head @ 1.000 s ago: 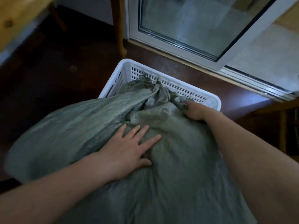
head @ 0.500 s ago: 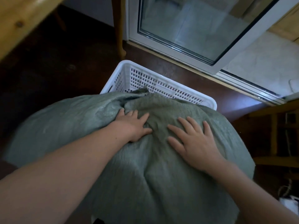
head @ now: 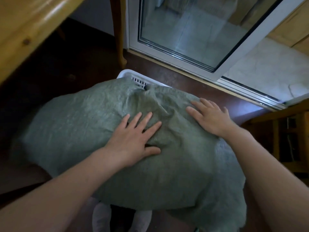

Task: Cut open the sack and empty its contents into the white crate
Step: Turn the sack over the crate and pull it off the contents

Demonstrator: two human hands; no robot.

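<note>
Two hands, left and right, each grip splayed flat on one sack over one white crate

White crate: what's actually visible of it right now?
Only the far corner of the white crate shows: a rounded plastic rim and a strip of slotted wall. It sits on the dark floor near the open glass door. The grey-green woven sack lies over it, hiding the rest. Neither hand touches it.

Sack now over most of the white crate.
</note>
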